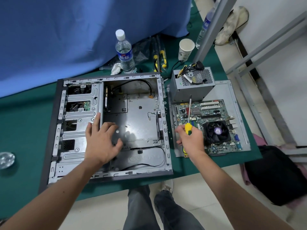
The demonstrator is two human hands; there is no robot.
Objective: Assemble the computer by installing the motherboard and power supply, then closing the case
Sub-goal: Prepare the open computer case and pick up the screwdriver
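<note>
An open grey computer case [163, 123] lies on its side on the green table, its main bay bare metal. My left hand [101, 140] hovers over the bay with fingers spread and relaxed, holding nothing. To the right lies the motherboard [216, 113] with a black fan, resting on the case's side panel [232, 90]. Behind it stands the grey power supply [191, 87] with its cables on top. My right hand [191, 138] grips a yellow-handled screwdriver [189, 113] over the motherboard's left edge, shaft pointing away from me.
A water bottle [125, 52], a crumpled tissue [116, 68], two more yellow-handled screwdrivers [159, 58] and a paper cup [185, 48] stand behind the case. A blue cloth [74, 30] hangs at the back. A metal frame [214, 25] rises at right. A black bag [279, 176] lies on the floor.
</note>
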